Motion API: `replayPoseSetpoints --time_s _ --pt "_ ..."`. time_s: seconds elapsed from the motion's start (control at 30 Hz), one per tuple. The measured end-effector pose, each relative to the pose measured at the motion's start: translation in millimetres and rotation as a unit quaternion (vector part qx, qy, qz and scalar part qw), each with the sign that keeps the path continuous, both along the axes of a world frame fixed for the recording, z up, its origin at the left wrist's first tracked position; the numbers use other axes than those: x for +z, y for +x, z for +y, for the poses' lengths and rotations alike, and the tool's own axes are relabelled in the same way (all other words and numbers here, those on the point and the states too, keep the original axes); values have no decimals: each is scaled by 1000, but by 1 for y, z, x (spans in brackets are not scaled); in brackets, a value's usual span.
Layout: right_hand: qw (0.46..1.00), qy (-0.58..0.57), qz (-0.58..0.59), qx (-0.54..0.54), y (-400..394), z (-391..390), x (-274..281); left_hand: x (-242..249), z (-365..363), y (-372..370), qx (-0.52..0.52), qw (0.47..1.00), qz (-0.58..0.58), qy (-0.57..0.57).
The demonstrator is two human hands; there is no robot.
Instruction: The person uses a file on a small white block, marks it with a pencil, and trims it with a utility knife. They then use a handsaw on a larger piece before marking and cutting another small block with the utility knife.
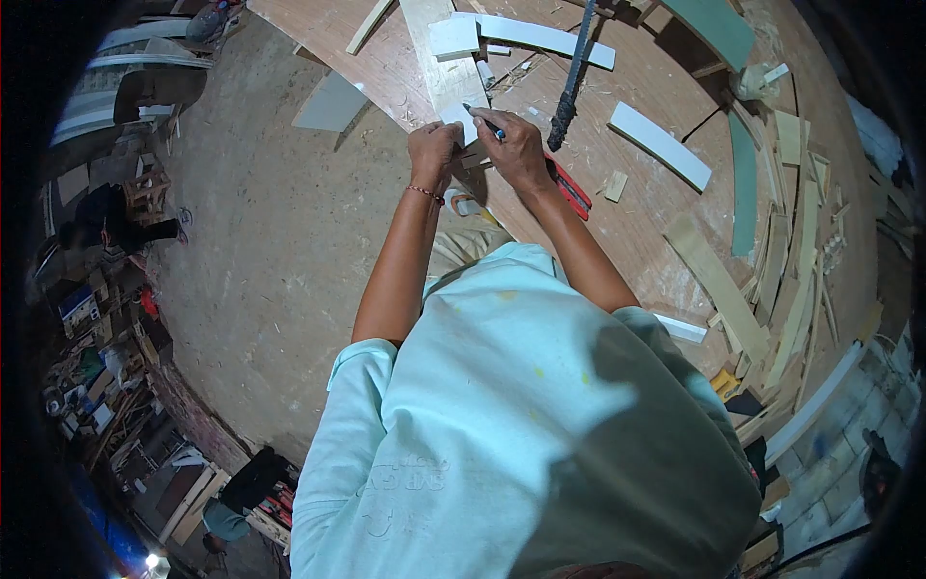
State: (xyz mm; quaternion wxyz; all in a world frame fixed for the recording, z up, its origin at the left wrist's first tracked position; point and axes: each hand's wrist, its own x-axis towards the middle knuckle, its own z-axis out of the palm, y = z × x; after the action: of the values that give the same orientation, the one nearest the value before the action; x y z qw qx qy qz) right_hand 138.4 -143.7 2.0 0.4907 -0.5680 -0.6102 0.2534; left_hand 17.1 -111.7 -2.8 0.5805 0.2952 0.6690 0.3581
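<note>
While the right hand [516, 151] is working at the edge of the worktop [632, 236], a blade [585, 43] with a dark, wrapped handle is lying just to the right, its handle end close to that hand. A red-handled tool [571, 189] is resting beside the right wrist, and a wood chip [615, 185] is lying a little beyond it. Farther right, a curved white strip [661, 147] and a green strip [743, 183] are lying apart, with loose wood strips [801, 261] crowding the far side. A white block [453, 39] is sitting up the plank [439, 72], touching the end of another curved strip [550, 37].

The white piece [460, 122] is looking small, flat and pale, partly hidden by fingers; its full outline is not showing. The pen [495, 129] is showing a dark tip and some blue towards its rear.

The piece is lying at the near end of the plank, between the two hands. The left hand [434, 151] is closing its grip on the piece's left side, while the right hand's grip is pinching the pen, the tip pointing at the piece's upper part.
</note>
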Motion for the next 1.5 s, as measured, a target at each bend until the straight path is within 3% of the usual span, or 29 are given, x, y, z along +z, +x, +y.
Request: replayPoseSetpoints --time_s 0.5,0.77,0.83,0.97,1.13,1.27,1.3,1.37,1.5 --pt "1000 12 -10 6 1 3 1 -1 1 -1 -6 1000 0 5" --pt "999 -41 -11 23 9 -2 8 -8 -2 -3 33 998 -33 34" --pt "999 -29 -1 14 8 0 9 -10 -1 -8 -59 998 -19 -1" --pt "999 -21 27 5 3 6 9 -6 1 -6 -65 997 2 -47" --pt "999 -26 17 15 6 6 8 -13 -2 -7 -23 999 -41 25" --pt "999 -16 -41 26 11 0 4 6 1 0 -6 1000 -13 7" --pt "999 -25 -40 22 11 -3 2 4 4 -3 -43 999 -9 7" --pt "999 -32 -22 16 9 0 1 -1 -1 0 21 999 -37 17" --pt "1000 -1 7 4 5 6 8 -1 3 -4 -10 1000 -5 1"
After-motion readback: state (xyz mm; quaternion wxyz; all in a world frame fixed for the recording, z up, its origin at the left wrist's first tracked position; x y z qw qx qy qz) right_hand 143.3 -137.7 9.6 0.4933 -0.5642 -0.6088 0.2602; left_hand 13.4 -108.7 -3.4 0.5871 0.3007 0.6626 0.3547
